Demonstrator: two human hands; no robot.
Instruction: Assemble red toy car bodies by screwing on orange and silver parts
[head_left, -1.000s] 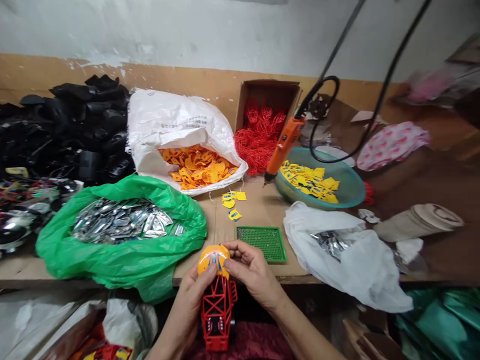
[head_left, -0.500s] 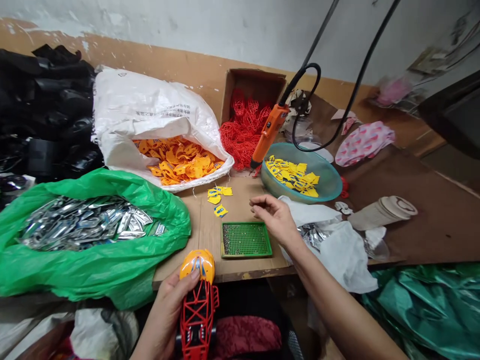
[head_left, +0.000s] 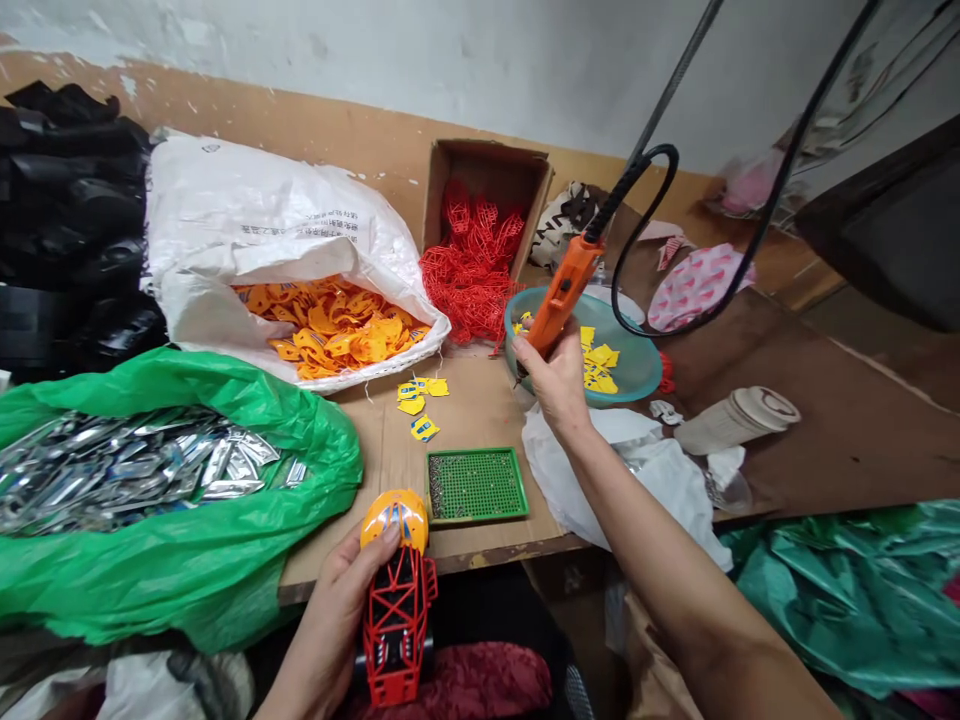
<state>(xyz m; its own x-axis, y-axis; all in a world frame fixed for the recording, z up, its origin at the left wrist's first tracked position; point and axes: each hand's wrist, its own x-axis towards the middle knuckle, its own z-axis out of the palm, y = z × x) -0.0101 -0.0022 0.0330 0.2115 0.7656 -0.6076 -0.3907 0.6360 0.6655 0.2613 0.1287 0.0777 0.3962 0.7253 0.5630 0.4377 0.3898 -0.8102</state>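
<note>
Cardboard worktop [head_left: 484, 410], latticed toy car [head_left: 396, 603], slim screwdriver [head_left: 564, 290], probably plastic

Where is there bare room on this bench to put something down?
Bare cardboard shows between the loose yellow pieces and the right hand holding the orange screwdriver; brown tabletop lies open right of the beige cylinder. The back is crowded: white sack, red frames, teal bowl.

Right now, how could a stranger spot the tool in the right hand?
Find the cardboard box by the wall, then the teal bowl, nearer and rightward. At its left, the right hand grips the orange tool, set apart from the yellow pieces by a black cord.
</note>
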